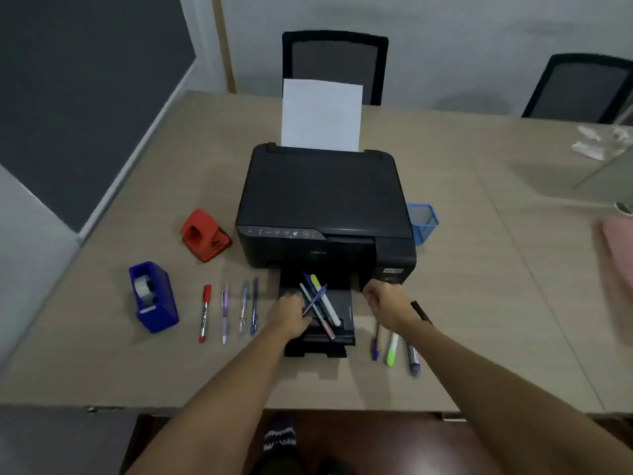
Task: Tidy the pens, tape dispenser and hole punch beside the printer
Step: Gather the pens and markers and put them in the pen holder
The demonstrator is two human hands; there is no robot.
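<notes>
We look down over two bare forearms reaching out across a pale wooden table (479, 269). Nearest us on the right, three pens (393, 349) lie side by side on the table: a purple one, a lime green one and a grey marker. Just beyond them our right hand (385, 305) hovers with its fingers curled loosely inward; we cannot tell whether it holds anything. Our left hand (289, 317) rests at the left edge of the printer's output tray (344, 313), fingers closed around a bundle of crossed pens (320, 303) lying on that tray, among them a yellow-capped one, a blue one and a pale green one. To the left of the tray, four more pens (227, 311) lie in a neat parallel row, the leftmost a red-capped marker. Further left stands a blue tape dispenser (154, 298), well apart from the row. Beyond it, nearer the printer, sits a red hole punch (205, 236). The black printer (323, 207) fills the middle of the table, white paper (322, 114) standing upright in its rear feed. A blue mesh pen cup (423, 222) sits touching its right side. Two black chairs (335, 63) stand at the far edge.
</notes>
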